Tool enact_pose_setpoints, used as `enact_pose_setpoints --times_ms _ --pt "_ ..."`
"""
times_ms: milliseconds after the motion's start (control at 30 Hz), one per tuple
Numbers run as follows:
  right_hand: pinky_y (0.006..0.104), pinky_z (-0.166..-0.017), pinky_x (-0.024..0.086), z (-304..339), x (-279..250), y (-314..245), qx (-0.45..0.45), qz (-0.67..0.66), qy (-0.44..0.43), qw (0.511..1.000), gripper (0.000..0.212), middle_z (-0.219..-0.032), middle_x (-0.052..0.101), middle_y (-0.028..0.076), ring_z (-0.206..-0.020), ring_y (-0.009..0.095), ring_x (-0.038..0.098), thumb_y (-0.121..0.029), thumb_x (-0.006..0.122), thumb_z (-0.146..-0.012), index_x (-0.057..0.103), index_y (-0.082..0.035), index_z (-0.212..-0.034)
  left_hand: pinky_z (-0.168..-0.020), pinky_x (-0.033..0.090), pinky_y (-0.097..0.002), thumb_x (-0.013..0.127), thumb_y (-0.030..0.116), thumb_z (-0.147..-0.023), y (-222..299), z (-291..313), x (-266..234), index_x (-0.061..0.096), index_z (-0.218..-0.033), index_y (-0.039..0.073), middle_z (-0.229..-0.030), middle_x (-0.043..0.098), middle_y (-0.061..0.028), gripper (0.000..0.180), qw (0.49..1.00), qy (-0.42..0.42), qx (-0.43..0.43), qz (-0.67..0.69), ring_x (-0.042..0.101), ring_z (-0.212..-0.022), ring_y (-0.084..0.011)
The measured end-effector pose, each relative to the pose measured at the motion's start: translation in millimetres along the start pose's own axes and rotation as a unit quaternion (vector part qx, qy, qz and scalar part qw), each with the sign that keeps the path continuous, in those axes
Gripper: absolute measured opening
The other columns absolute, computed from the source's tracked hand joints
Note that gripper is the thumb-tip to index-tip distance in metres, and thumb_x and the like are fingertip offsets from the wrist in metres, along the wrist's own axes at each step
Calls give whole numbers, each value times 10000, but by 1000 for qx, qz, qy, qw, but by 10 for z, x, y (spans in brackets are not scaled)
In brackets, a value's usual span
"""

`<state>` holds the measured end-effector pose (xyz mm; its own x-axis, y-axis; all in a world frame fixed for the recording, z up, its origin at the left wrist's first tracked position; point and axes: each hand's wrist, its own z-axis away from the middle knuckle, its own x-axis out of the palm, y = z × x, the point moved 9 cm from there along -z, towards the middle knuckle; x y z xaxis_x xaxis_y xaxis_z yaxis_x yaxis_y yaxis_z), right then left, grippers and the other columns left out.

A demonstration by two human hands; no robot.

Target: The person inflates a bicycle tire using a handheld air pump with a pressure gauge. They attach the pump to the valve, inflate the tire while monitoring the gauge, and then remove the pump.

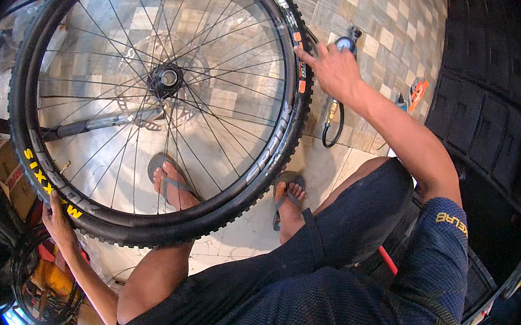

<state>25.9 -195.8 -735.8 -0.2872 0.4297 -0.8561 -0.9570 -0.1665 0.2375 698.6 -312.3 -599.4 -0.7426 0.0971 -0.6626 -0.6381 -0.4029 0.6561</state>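
Observation:
A bicycle wheel with a knobby black tyre (141, 232) fills the upper left, tilted up in front of my legs. Thin black spokes run to its hub (167, 79), and a disc brake rotor (183, 114) shows behind them. My left hand (59, 221) grips the tyre at its lower left, thumb on the sidewall beside yellow lettering; its other fingers are mostly hidden. At the wheel's right side, my right hand (337, 73) is open, its index finger stretched to the sidewall beside an orange mark. A tyre inflator with a round gauge (346, 43) lies just beyond this hand.
The inflator's black hose (333, 135) curls on the tiled floor (374, 23). Farther right are an orange item (417, 93) and large black cases (487, 115). A cardboard box (12, 182) and coiled black cables or tubes (24, 271) crowd the left. My sandalled feet (291, 203) are below the wheel.

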Motion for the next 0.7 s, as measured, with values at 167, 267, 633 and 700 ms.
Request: enact_pose_setpoints --times_ms 167,267,633,700 --pt "409 -730 528 -472 -199 194 11 52 93 994 649 -1075 605 111 -934 272 648 -183 600 -946 422 -330 -1552 -879 471 -303 623 415 -1027 -18 1 -43 635 -1224 -96 -1021 673 -97 547 995 16 84 -47 587 -919 -171" --pt "394 -680 532 -782 -322 297 39 57 115 991 769 -1070 585 102 -964 273 641 -109 624 -896 373 -373 -1573 -921 471 -321 628 426 -1022 -107 -50 -101 614 -1264 -115 -1052 685 -142 593 991 25 91 -99 603 -954 -204" --pt "381 -700 577 -1639 -1037 340 54 87 238 966 571 -1128 615 85 -963 246 686 -179 518 -996 455 -404 -1517 -993 454 -344 599 328 -1047 -168 -62 -80 599 -1356 -47 -1243 634 -238 486 985 28 113 -130 617 -1063 -253" --pt "379 -703 576 -1593 -931 310 29 96 212 972 571 -1137 617 91 -962 250 686 -184 535 -987 460 -390 -1514 -989 456 -337 630 340 -1031 -105 -35 -82 609 -1323 -90 -1216 656 -203 519 988 31 83 -126 618 -1045 -238"
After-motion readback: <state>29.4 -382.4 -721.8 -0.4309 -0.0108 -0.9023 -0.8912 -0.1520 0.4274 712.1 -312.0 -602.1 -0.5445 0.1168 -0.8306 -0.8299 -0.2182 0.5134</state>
